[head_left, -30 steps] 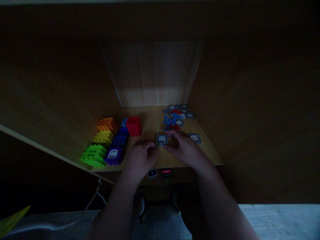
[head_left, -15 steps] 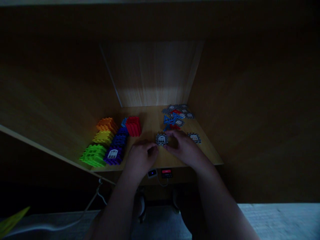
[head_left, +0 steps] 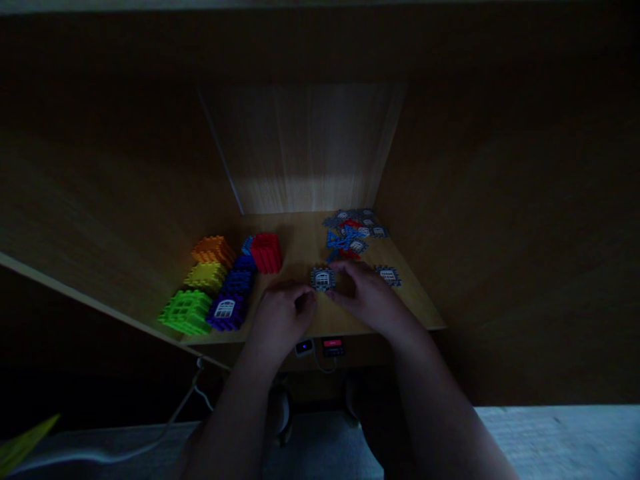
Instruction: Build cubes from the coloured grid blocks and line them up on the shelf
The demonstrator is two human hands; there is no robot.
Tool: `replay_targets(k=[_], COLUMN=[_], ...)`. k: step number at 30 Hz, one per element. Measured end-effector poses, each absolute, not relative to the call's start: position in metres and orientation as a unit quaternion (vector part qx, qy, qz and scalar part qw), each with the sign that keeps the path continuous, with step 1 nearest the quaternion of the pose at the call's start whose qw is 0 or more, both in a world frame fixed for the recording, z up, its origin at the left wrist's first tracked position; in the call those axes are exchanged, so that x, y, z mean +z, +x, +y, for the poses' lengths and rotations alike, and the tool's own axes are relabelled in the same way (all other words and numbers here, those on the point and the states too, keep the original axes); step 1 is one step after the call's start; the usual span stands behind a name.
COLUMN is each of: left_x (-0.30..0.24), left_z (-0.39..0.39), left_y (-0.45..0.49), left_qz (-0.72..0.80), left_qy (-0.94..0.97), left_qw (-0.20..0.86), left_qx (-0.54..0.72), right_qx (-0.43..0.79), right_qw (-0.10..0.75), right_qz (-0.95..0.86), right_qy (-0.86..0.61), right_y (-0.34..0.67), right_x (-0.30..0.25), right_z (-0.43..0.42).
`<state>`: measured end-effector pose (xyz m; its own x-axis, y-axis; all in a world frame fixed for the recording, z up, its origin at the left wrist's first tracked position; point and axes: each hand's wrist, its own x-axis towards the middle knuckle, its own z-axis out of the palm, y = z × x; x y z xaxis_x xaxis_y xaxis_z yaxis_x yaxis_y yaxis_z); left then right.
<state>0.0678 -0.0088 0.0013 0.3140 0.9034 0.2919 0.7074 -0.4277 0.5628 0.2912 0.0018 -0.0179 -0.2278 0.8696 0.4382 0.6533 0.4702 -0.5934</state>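
A grey building tile with toothed edges and a white arched window [head_left: 323, 279] is on the wooden shelf between my hands. My left hand [head_left: 284, 310] is curled, its fingertips against the tile's lower left edge. From the other side, my right hand [head_left: 367, 293] bends in a C, with forefinger and thumb at the tile's upper and lower right corners. A second grey window tile [head_left: 388, 275] lies flat to the right, partly behind my right hand.
Stacked tiles stand at left: green [head_left: 186, 311], yellow [head_left: 206, 275], orange [head_left: 213, 249], purple [head_left: 227, 311], dark blue [head_left: 239, 280] and red [head_left: 267, 253]. A loose pile of blue pieces [head_left: 345, 237], with red and grey ones, lies at back right. Wooden walls enclose the shelf.
Nearly nothing differs. Both hands and the grey tile keep their places, and the whole view has shifted very slightly.
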Motion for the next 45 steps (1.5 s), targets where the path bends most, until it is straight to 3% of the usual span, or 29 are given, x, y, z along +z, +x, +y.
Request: replay_targets(k=[4,7,11,15,24,38,42,45], left_x=[0.001,0.001,0.0,0.0,0.001,0.003,0.005,0.004], left_z=[-0.009,-0.009,-0.01,-0.009,-0.009,-0.01,-0.011,-0.013], left_y=[0.067,0.067,0.067,0.067,0.067,0.067,0.066,0.065], left_qz=[0.508,0.512,0.513,0.512,0.516,0.518,0.498,0.458], left_qy=[0.791,0.785,0.78,0.777,0.775,0.76,0.747,0.739], left_qw=[0.175,0.184,0.195,0.201,0.206,0.238,0.264,0.283], left_qx=[0.292,0.296,0.302,0.307,0.3,0.313,0.354,0.405], right_qx=[0.112,0.022,-0.091,-0.068,0.07,0.133,0.13,0.232], right_qw=[0.36,0.331,0.216,0.156,0.256,0.228,0.288,0.377], right_qz=[-0.773,-0.75,-0.691,-0.699,-0.764,-0.737,-0.729,-0.711], right_qy=[-0.511,-0.573,-0.684,-0.694,-0.588,-0.623,-0.607,-0.546], right_y=[0.298,0.316,0.342,0.349,0.337,0.33,0.329,0.323], right_x=[-0.006,0.004,0.002,-0.003,0.008,0.019,0.019,0.02], right_z=[-0.006,-0.015,-0.025,-0.026,-0.019,-0.03,-0.029,-0.032])
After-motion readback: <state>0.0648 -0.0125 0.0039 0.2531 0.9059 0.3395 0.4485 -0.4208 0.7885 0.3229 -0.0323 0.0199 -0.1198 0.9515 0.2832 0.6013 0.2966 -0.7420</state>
